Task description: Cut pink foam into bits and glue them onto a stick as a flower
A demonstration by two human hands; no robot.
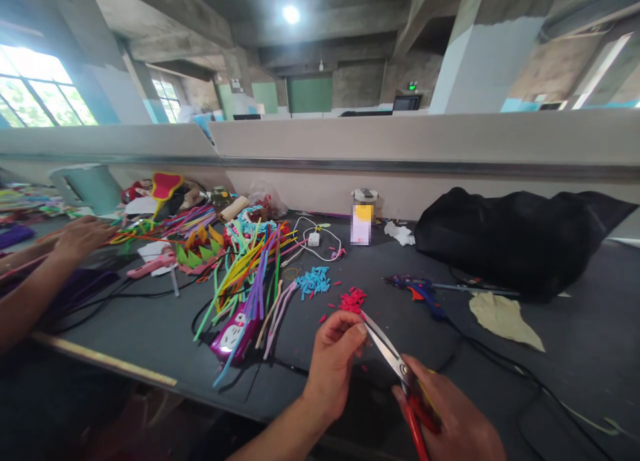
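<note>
Two hands work over the front edge of the desk (300,324): the right hand (445,408) is wrapped round the red handles of the scissors (395,358), and the left hand (337,358) has its thumb and fingers pinched together right by the blade tips. Whatever that pinch may hold is too small to make out. The scissors lie aslant, tips pointing away and to the left, the blades looking slightly parted. The step in hand seems to be snipping something into short bits; to do it well, keep the thumb clear of the cutting line, feed a little at a time, and match each cut to the last so the lengths stay even. Short strokes near the tips should give the best control. Just beyond the left fingertips lies a loose heap of red pieces (353,299), a good place to let new cuttings drop, provided they are kept apart from the blue pieces (313,282) a little farther off to the left. A blue glue gun (423,294) rests to the right; its nozzle may be hot, so the forearm should stay away from it. Farther back stand a white charger (313,239) with its looped cable and, at right, a bulky black bag (505,241).
</note>
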